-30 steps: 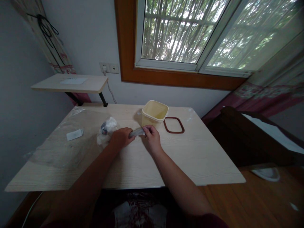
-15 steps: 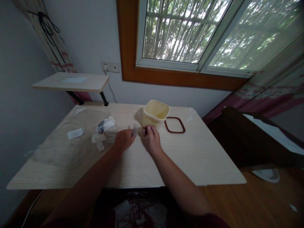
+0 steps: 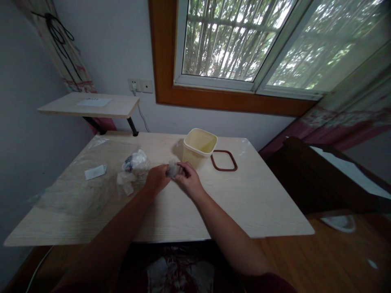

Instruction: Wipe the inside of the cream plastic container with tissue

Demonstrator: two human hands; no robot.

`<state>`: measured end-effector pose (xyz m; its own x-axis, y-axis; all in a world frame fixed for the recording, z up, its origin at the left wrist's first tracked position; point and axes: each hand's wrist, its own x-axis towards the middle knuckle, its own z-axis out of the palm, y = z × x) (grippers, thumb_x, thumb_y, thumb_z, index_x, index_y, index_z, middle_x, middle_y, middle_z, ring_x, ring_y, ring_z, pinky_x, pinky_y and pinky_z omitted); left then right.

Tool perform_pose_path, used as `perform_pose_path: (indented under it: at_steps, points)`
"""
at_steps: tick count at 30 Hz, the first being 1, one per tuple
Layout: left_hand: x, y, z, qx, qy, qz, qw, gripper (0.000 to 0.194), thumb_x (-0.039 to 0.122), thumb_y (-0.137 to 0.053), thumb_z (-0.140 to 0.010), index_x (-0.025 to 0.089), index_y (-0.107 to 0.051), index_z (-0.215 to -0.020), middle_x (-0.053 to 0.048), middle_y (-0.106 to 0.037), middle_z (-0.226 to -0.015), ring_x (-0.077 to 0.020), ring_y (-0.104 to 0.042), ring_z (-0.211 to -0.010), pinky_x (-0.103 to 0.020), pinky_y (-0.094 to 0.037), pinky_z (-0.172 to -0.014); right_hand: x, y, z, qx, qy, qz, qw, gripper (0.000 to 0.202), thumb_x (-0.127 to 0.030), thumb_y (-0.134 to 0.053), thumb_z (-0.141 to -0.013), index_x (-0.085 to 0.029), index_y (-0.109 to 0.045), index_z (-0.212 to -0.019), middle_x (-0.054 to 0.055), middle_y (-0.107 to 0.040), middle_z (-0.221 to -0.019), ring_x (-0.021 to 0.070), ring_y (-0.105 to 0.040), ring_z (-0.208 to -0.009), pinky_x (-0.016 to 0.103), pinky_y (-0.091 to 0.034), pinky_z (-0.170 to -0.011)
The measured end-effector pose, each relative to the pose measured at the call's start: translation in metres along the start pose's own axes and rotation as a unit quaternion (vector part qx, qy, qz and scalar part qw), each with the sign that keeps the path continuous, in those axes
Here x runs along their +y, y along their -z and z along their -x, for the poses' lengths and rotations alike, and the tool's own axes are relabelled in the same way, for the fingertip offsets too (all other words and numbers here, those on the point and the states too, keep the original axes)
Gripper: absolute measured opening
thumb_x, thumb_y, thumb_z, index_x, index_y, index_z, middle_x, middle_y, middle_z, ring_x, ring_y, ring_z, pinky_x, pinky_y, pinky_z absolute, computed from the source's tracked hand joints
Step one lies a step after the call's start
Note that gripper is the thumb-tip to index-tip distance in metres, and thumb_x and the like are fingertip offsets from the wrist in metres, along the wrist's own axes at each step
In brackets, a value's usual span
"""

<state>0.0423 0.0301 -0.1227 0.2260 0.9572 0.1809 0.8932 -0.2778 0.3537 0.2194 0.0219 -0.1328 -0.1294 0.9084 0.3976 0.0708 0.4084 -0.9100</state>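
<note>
Although the pale wood counter (image 3: 244, 203) is the biggest thing, much of its left side lies under a big, thin, see-through sheet (image 3: 82, 191). Near the back, a cream box (image 3: 192, 156) stands upright with its top wide open, so its yellow inside shows. No lid is on it. Left of the box, partly on the sheet, sits a puffy plastic bundle (image 3: 139, 159) with something dark blue and white in it. That bundle looks partly undone, but what is inside is too blurry to name.

The left hand (image 3: 157, 178) and the right hand (image 3: 192, 179) meet just in front of the box. A red-brown ring (image 3: 226, 170) with round corners lies flat just right of the box, off its rim. A small white packet (image 3: 95, 172) lies on the sheet, with no hand on it.

Smallest is a crumpled grey thing (image 3: 173, 169), up between the two hands and outside the box. The left fingers are pinched tight on it. The right fingertips are bent close to its other end; whether they grip it, no one can tell.
</note>
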Motion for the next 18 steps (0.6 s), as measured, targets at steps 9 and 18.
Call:
perform_pose_path:
  at_steps: [9,18]
  points:
    - [0.001,0.000,0.002,-0.045,-0.078,-0.018,0.996,0.014,0.024,-0.055,-0.087,0.018,-0.067,-0.090,-0.011,-0.074,-0.094,-0.0232,-0.067,-0.087,-0.030,-0.046,-0.077,-0.011,-0.006,0.003,-0.045,0.010,0.049,0.998,0.031,-0.046,-0.082,-0.076,-0.026,-0.076,-0.099,0.001,-0.059,-0.084,0.0200,-0.056,-0.081,0.032,-0.044,-0.075]
    - [0.005,0.002,0.002,-0.027,-0.087,0.025,0.996,0.032,0.048,-0.049,-0.098,0.020,-0.063,-0.090,-0.004,-0.070,-0.082,-0.0176,-0.063,-0.074,-0.027,-0.039,-0.066,0.009,0.000,-0.002,0.082,-0.083,-0.047,0.992,0.026,-0.049,-0.068,-0.086,-0.022,-0.067,-0.087,-0.001,-0.064,-0.078,0.0177,-0.058,-0.075,0.030,-0.046,-0.073]
